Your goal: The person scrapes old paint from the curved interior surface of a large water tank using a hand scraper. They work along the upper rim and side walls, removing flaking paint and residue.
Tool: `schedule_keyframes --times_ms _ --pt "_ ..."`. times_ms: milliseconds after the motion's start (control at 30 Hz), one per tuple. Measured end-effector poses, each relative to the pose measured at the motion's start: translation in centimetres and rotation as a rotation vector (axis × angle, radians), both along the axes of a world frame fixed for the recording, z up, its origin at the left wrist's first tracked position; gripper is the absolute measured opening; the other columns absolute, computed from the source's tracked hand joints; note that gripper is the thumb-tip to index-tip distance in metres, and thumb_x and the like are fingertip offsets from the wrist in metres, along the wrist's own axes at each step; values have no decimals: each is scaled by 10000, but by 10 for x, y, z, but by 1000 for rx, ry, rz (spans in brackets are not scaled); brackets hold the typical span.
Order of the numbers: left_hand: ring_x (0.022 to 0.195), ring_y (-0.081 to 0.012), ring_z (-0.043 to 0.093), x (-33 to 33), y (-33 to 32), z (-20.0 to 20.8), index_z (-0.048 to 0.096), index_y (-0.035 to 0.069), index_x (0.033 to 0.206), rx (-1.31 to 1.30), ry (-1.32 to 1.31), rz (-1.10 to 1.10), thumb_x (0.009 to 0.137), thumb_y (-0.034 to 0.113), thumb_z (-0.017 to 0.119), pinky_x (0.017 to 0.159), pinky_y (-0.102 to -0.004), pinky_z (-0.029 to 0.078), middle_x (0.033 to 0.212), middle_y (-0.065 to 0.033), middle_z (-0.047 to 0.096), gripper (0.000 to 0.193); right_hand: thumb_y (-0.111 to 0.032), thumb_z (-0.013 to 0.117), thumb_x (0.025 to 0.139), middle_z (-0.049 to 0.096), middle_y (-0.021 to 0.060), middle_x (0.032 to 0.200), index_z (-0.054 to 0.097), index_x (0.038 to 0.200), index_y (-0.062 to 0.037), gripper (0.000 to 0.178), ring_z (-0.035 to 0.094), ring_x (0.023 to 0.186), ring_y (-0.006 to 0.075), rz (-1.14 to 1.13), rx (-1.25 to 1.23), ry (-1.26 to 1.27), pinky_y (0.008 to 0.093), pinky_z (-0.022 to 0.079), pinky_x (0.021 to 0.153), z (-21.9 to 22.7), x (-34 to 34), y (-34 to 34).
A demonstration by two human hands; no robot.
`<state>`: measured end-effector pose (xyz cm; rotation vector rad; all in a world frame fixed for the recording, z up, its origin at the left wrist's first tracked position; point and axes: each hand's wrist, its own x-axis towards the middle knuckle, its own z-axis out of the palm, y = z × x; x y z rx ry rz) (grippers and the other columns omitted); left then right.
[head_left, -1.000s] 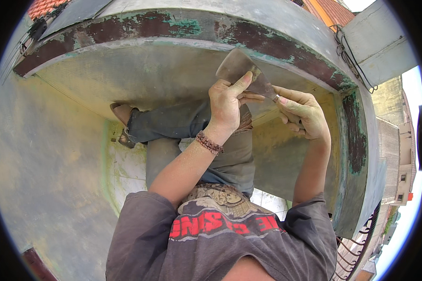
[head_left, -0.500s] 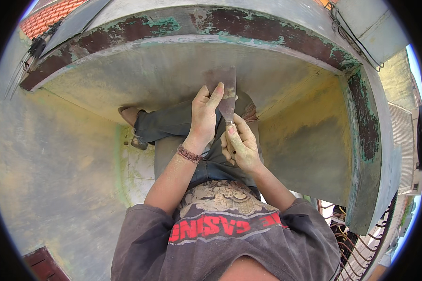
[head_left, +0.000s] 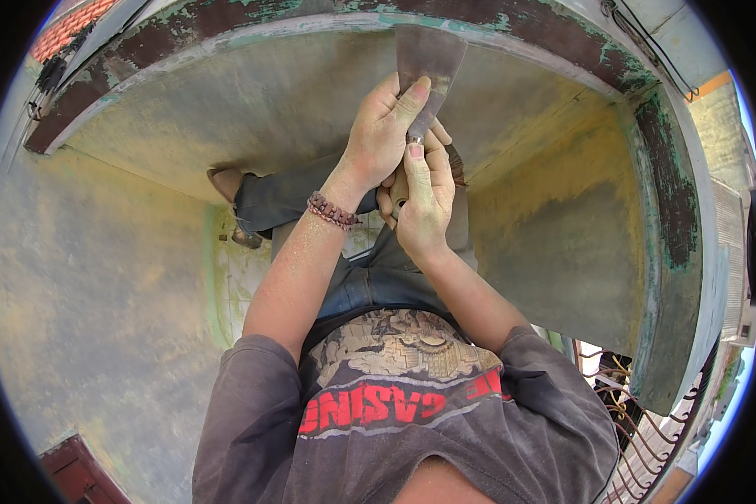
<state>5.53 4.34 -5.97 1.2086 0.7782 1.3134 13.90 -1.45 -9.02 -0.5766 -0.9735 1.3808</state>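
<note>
A wide metal scraper point(head_left: 429, 57) points up toward the top rim of the curved parapet wall point(head_left: 252, 101). My left hand point(head_left: 382, 134), with a beaded bracelet at the wrist, grips it with the fingers pressed on the blade's base. Just below, my right hand point(head_left: 424, 202) is wrapped around the scraper's handle, which is mostly hidden in the fist. The blade's edge lies near the flaking green and dark red band along the wall's top.
The yellowish, sanded inner wall curves round to the right side point(head_left: 563, 244). A plain wall point(head_left: 84, 319) stands at my left. My legs and a sandalled foot point(head_left: 227, 185) rest on the pale floor below. A rusty metal railing point(head_left: 630, 420) shows lower right.
Both hands have moved the scraper up and toward the wall's top rim. My right hand came off the blade's side and closed round the handle under the left hand.
</note>
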Motion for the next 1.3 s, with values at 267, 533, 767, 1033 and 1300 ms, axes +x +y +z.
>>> schedule_keyframes --times_ms 267,533,767,1033,1300 --pt "616 -143 640 1 6 2 548 15 994 55 5 71 993 353 509 564 -257 491 710 -70 635 340 -185 362 1037 463 -34 619 335 1426 -26 420 324 391 15 -22 5 44 191 283 340 5 -6 4" --pt "593 -153 637 6 -1 11 548 6 994 27 -48 73 992 333 513 543 -258 492 710 -74 629 329 -186 374 1036 429 -51 586 339 1424 -13 427 289 373 12 -34 -55 31 198 244 334 19 -3 -3" --pt "599 -138 618 10 -1 13 568 43 979 -14 -45 92 995 339 504 562 -257 476 674 -80 635 303 -194 394 1031 453 -21 605 401 1386 -7 402 311 377 25 -47 -121 13 197 260 334 27 1 -6" --pt "591 -139 614 15 -2 22 568 36 991 -52 -65 114 1000 311 489 555 -263 474 677 -85 634 287 -190 403 1028 496 18 647 429 1371 -15 386 349 395 37 -42 -174 -30 198 279 336 38 8 -8" --pt "584 -165 630 15 -5 18 545 7 962 -24 -33 123 999 275 475 550 -289 494 701 -73 615 280 -185 411 1027 511 26 656 411 1387 -22 394 359 402 40 -11 -155 1 201 286 337 34 10 -12"
